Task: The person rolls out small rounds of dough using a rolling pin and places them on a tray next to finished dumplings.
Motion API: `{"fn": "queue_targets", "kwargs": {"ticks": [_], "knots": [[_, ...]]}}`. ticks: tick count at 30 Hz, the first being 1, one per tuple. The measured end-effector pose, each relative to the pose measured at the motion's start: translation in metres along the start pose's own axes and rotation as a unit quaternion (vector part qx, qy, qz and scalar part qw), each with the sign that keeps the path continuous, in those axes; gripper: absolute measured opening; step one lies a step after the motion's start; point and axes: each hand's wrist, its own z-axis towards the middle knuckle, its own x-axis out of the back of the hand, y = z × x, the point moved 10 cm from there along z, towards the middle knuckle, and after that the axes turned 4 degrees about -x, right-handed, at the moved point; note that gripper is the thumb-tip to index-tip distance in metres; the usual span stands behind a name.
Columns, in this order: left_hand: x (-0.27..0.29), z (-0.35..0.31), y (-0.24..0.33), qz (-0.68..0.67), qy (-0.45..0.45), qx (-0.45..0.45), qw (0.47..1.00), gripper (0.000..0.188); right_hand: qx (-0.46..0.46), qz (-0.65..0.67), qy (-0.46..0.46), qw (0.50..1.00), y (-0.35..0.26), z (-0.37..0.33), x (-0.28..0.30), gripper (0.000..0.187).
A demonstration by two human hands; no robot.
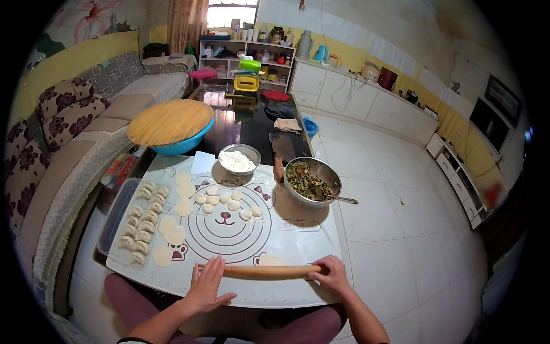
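Note:
A wooden rolling pin (263,272) lies across the near part of the white baking mat (298,292). My left hand (207,285) rests on its left end, fingers stretched out and thumb apart. Around the right end the fingers of my right hand (332,275) are closed. Just beyond the pin, a flattened dough wrapper (270,260) is partly covered by it. Several round dough pieces (212,200) sit mid-mat, with rolled wrappers (173,232) to their left. Folded dumplings (143,226) stand in rows in a clear plastic tray (116,258) at the left.
Behind the dough stands a metal bowl of flour (238,159). A steel bowl of chopped filling (312,179) with a spoon (341,199) is at the right edge, beside a cleaver (282,148). A woven lid (171,123) tops a blue basin (186,147). A sofa (103,129) runs along the left.

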Motion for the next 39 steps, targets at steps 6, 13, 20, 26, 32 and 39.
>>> {"fn": "queue_targets", "kwargs": {"ticks": [6, 13, 20, 26, 32, 39], "knots": [[0.02, 0.053, -0.02, -0.03, 0.055, 0.038, 0.997, 0.086, 0.008, 0.012, 0.033, 0.999, -0.013, 0.043, -0.014, 0.03], [-0.001, -0.001, -0.006, -0.009, -0.01, -0.006, 1.0, 0.095, 0.018, -0.017, 0.017, 1.0, -0.017, -0.005, -0.001, 0.032], [0.025, 0.066, -0.022, -0.001, 0.053, 0.035, 0.998, 0.087, 0.005, -0.008, 0.046, 0.999, -0.004, 0.036, -0.008, 0.031], [0.005, 0.011, -0.014, -0.018, -0.001, -0.019, 1.0, 0.094, 0.036, -0.025, 0.033, 0.998, -0.026, 0.004, 0.002, 0.032], [0.028, 0.063, -0.02, -0.011, 0.061, 0.026, 0.998, 0.083, -0.004, 0.012, 0.034, 0.999, -0.003, 0.039, -0.012, 0.029], [0.019, 0.027, -0.015, -0.033, 0.026, 0.0, 0.999, 0.089, 0.039, -0.048, 0.039, 0.997, -0.036, 0.016, -0.001, 0.034]]}}
